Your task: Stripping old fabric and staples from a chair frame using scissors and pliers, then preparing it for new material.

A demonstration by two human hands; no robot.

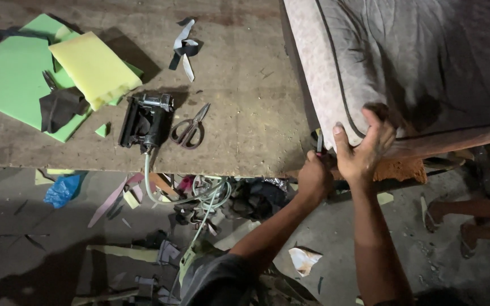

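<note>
The grey fabric-covered cushion with dark piping [415, 68] lies at the counter's [245, 113] right edge. The right hand [364, 148] presses spread on its near corner; the left hand's [314, 177] grip is pinched around a small dark tool [319, 141] at the seam. A slip there could nick the right thumb or tear the cloth. Left on the counter lie metal scissors [190, 127], a black staple gun [144, 120] and yellow foam [94, 68]

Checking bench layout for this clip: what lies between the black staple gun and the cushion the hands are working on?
In the head view, grey-handled scissors lie just right of the staple gun; from there to the cushion the wooden bench is bare.
</note>
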